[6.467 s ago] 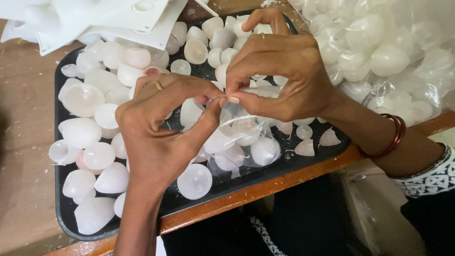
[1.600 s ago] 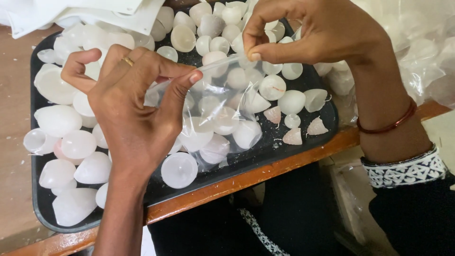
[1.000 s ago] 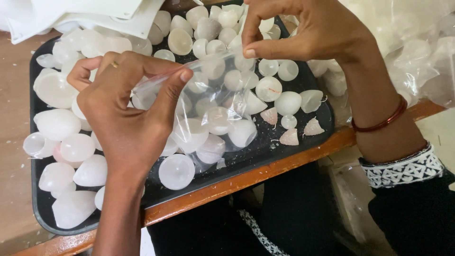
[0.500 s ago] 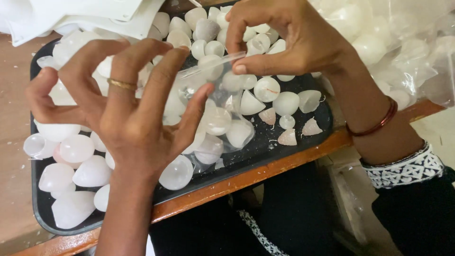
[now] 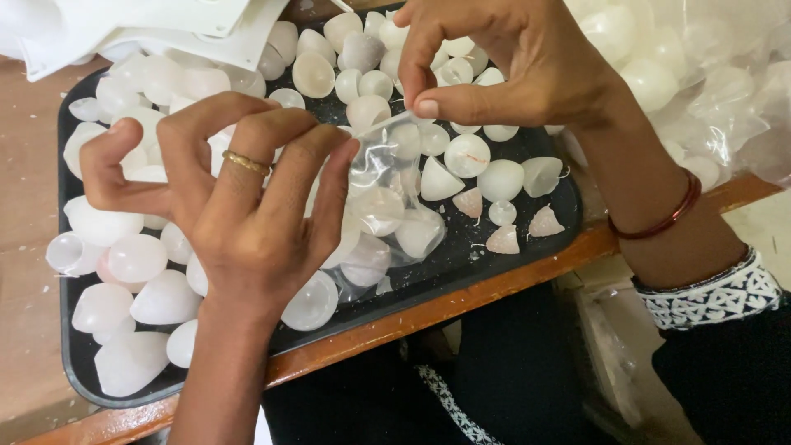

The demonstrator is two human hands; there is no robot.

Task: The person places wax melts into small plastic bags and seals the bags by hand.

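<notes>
Two hands are stretching a thin, crinkled clear bag [image 5: 387, 198] above a black tray [image 5: 527, 247] of glossy white domes and cones: left hand [image 5: 239, 206] fingertips pinching one edge, right hand [image 5: 494, 66] thumb and forefinger clamping its top corner.

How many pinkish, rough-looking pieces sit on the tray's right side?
3: one beside the clear bag, one nearer the tray edge, one farthest right. Others may be hidden under the hands.

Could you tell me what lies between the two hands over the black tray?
In the head view, a small clear plastic bag stretches between the left hand and right hand.
</notes>
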